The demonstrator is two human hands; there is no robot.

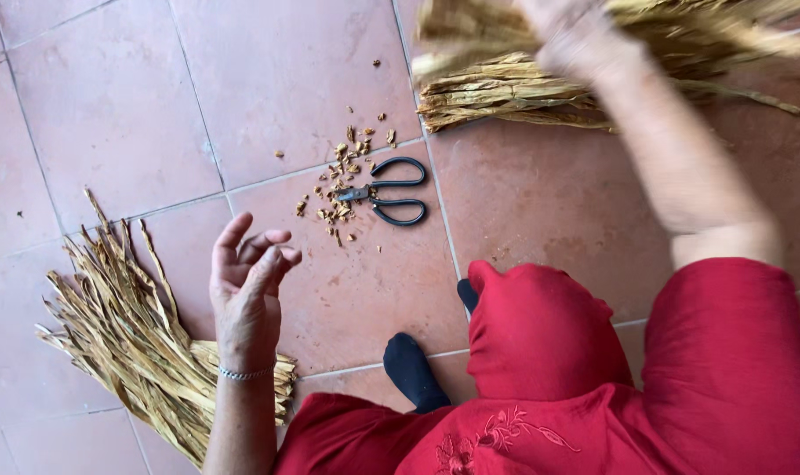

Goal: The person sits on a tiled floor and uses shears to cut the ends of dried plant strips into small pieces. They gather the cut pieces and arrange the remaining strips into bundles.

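Two heaps of dry, papery, strap-like leaves lie on our terracotta tile floor [110, 97]. Our blurred right hand [576, 40] grasps the upper-right bundle [505, 92]. Our left hand [246, 281] hovers, fingers loosely curled and empty, beside the lower-left pile [127, 325]. Black scissors [391, 191] lie mid-frame among crumbly trimmings [343, 176].

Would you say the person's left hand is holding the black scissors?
No, the left hand is empty and half open, while the scissors lie apart on the floor tiles.
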